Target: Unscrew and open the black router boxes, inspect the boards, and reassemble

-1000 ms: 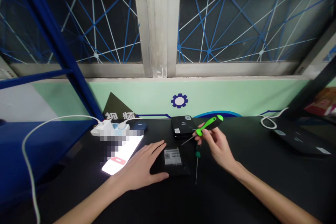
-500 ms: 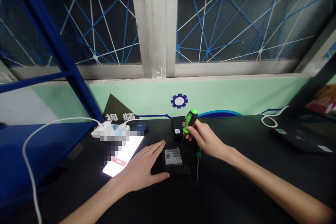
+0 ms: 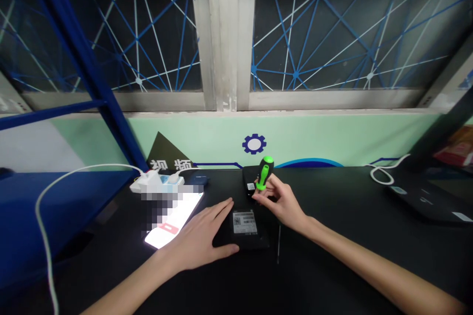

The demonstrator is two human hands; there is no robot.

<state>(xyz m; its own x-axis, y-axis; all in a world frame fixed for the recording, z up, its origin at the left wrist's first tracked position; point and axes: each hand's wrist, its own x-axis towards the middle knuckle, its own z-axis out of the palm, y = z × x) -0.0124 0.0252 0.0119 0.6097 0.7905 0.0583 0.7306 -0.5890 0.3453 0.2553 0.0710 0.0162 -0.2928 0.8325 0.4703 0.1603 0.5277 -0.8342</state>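
Note:
A black flat box-shaped device (image 3: 254, 242) with a white printed label lies on the dark table. My left hand (image 3: 201, 234) is flat at its left side, thumb and fingers spread, thumb by the near edge and fingertips by the far left corner. My right hand (image 3: 283, 202) pinches a green and black screwdriver (image 3: 264, 173) upright above the device's far right corner. The fingers partly hide its shaft, and I cannot tell whether the tip touches. Under my right hand, the thin shaft of a second screwdriver (image 3: 278, 246) shows on the table; its handle is hidden.
A lit phone (image 3: 177, 219) lies left of my left hand. Behind it are a white power strip (image 3: 138, 186) with plugs and a dark blue object (image 3: 199, 180). Another black box (image 3: 249, 177) stands behind the screwdriver. A black device (image 3: 424, 202) and white cable (image 3: 382, 175) lie right.
My right hand has moved slightly down and left, bringing the screwdriver more upright over the device. It now covers the second screwdriver's handle. My left hand stays in place.

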